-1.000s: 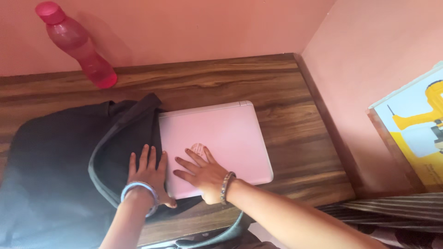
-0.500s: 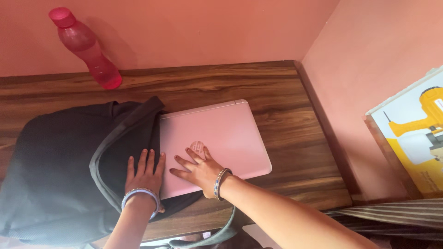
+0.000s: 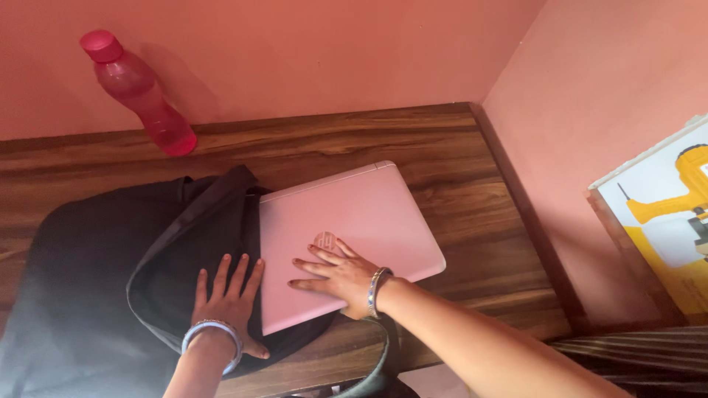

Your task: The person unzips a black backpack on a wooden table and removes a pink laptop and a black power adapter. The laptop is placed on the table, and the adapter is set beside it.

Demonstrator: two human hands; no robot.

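pink laptop point(image 3: 346, 236) probably rigid, slick, fragile, best held by edges; right hand point(image 3: 335, 276) flat open on lid, left hand point(image 3: 225, 295) open, pressing black bag point(image 3: 96, 280).

A single head-worn camera looks steeply down from close above the brown wooden desk point(image 3: 457, 184) (set in a pink-walled corner), facing the back wall, both forearms entering from the bottom edge.
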